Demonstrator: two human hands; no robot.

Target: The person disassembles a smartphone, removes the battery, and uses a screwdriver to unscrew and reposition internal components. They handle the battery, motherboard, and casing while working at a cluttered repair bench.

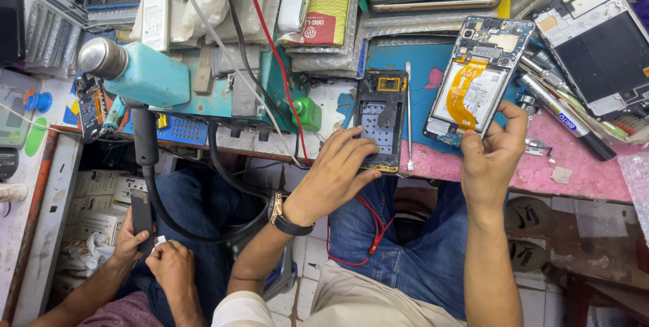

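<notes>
My left hand, with a watch on its wrist, rests its fingers on the lower end of a dark phone frame lying at the bench's front edge. My right hand grips the bottom of an opened phone, back cover off, showing a white battery and an orange flex cable. A thin metal pry tool lies between the two phones.
The pink and blue bench mat is crowded with tools, pens, a green bottle, another opened phone and stacked packets. A teal hot-air unit stands at the left. Another person's hands hold a black phone at the lower left.
</notes>
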